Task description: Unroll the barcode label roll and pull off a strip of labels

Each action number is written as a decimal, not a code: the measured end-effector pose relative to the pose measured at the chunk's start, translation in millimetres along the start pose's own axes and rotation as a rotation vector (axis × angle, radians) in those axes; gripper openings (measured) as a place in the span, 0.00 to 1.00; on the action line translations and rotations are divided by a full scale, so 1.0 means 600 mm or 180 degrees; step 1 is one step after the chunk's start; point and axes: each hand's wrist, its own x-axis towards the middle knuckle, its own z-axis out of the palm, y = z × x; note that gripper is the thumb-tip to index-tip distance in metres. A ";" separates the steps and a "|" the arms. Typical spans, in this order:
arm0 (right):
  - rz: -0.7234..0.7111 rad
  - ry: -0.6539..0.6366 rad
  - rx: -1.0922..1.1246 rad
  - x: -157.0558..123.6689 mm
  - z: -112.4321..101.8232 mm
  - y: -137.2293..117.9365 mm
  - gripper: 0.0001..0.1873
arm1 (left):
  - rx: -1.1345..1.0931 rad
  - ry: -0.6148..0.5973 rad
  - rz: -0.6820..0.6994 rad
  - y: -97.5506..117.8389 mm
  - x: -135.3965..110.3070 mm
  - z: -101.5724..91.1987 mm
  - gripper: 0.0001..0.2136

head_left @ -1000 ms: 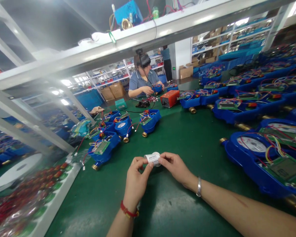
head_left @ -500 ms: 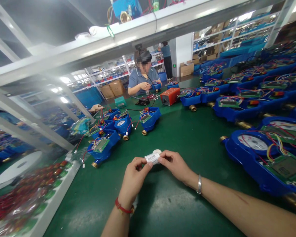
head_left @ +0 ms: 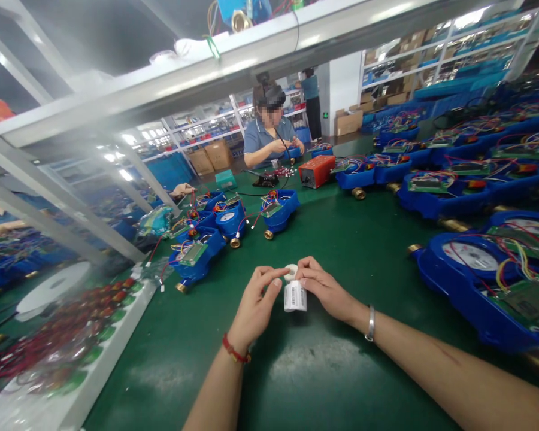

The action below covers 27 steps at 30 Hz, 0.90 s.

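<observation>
A small roll of white barcode labels (head_left: 295, 297) is over the green table, with a printed strip hanging down its front and its round core showing on top. My right hand (head_left: 326, 291) pinches the roll from the right side. Reaching in from the left, my left hand (head_left: 256, 305) has its index finger stretched to the top of the roll. Its thumb stands apart from that finger, close to the label strip's left edge. The remaining left fingers are partly hidden.
Blue water meters (head_left: 278, 216) with wired circuit boards lie beyond my hands, and more meters (head_left: 458, 257) fill the right side. A white tray (head_left: 117, 341) edges the left. An orange box (head_left: 317, 172) stands farther back, before a seated co-worker (head_left: 269, 140). A shelf beam (head_left: 197, 72) crosses above.
The label roll has turned upright, so its printed strip hangs down. My left fingers have loosened from the strip, and the index finger now reaches the top. The view has shifted slightly.
</observation>
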 end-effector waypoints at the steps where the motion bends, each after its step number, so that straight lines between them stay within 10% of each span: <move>1: -0.0021 -0.0021 -0.0020 0.000 -0.002 -0.002 0.13 | -0.0056 -0.0097 0.0019 0.002 0.000 0.003 0.14; 9: -0.0240 0.0006 -0.0188 -0.002 -0.007 -0.005 0.15 | -0.0777 -0.0317 -0.0313 0.002 -0.002 0.024 0.11; 15: -0.0516 0.1317 -0.0673 -0.007 -0.009 -0.006 0.09 | -0.1529 0.0353 -0.0694 -0.008 0.002 0.030 0.15; 27: -0.0500 0.1137 -0.1019 -0.005 0.000 -0.013 0.06 | -0.1908 0.0781 -0.0679 -0.002 0.006 0.052 0.16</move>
